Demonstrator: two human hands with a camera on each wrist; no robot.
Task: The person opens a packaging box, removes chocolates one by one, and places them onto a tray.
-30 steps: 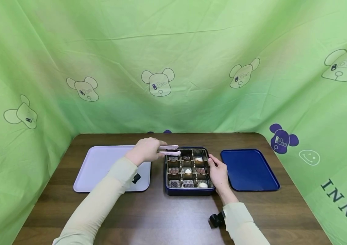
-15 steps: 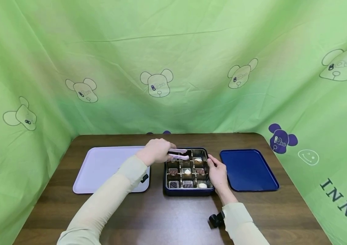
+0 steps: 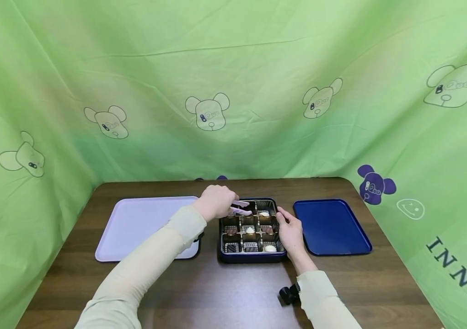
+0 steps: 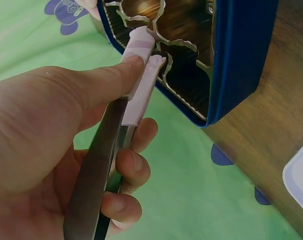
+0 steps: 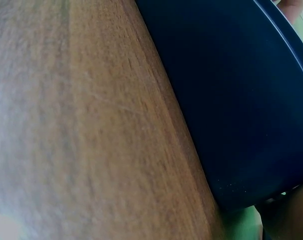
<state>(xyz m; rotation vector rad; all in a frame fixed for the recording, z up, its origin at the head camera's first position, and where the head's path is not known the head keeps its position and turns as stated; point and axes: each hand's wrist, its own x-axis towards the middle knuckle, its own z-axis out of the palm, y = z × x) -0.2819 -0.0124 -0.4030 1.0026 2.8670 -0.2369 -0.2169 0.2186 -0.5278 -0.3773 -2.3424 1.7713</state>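
A dark blue chocolate box [image 3: 251,258] is set on the brown wooden table [image 3: 217,292], and everything else is placed around it. Its nine compartments are lined with fluted brown cups; chocolates are seen in most of them, while the contents of the far-left cup cannot be made out behind the tongs. A pair of tongs [image 3: 240,208] with pale pink tips and metal arms is gripped by the left hand [image 3: 215,202], whose thumb and curled fingers are closed round the arms. The pink tips [image 4: 144,65] are held at the box's far-left corner, close together, just at the fluted edge of a cup; whether a chocolate is caught between them cannot be told. The right hand [image 3: 289,230] is laid along the right wall of the box, its fingers bent against the rim. A lavender tray [image 3: 134,228] is placed just to the left of the box, and a dark blue tray [image 3: 332,226] just to its right. Behind the box, a green cloth backdrop [image 3: 233,82] printed with bear faces is hung round the table.
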